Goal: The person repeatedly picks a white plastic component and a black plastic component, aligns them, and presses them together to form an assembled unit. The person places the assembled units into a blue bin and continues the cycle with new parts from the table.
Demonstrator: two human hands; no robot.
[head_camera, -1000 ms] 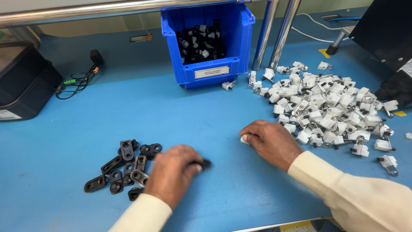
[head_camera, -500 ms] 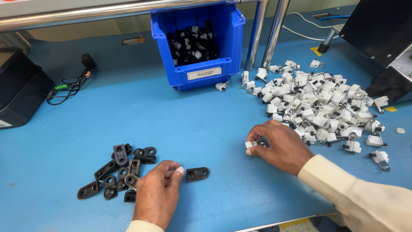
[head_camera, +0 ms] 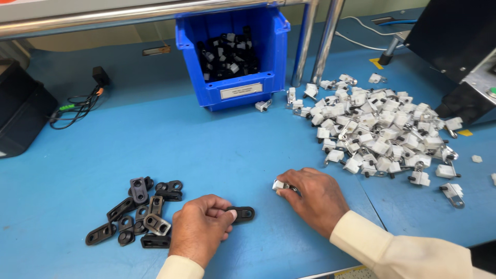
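My left hand (head_camera: 200, 228) lies on the blue table, its fingertips pinching a flat black plastic bracket (head_camera: 243, 213) that rests on the surface. To its left lies a heap of several similar black brackets (head_camera: 135, 212). My right hand (head_camera: 314, 199) sits a little to the right, fingers closed around a small white clip with a metal part (head_camera: 280, 185) that sticks out on the left side of the hand. Both cuffs are cream-coloured.
A big pile of white clips (head_camera: 382, 129) covers the table's right side. A blue bin (head_camera: 232, 54) with black-and-white parts stands at the back centre, beside two metal posts (head_camera: 326, 39). A black box (head_camera: 20, 108) and cables (head_camera: 77, 103) sit at the left, a dark machine (head_camera: 457, 46) at the right.
My right hand has drawn back from the white pile toward the middle with a white clip. My left hand has taken hold of a black bracket beside the heap.
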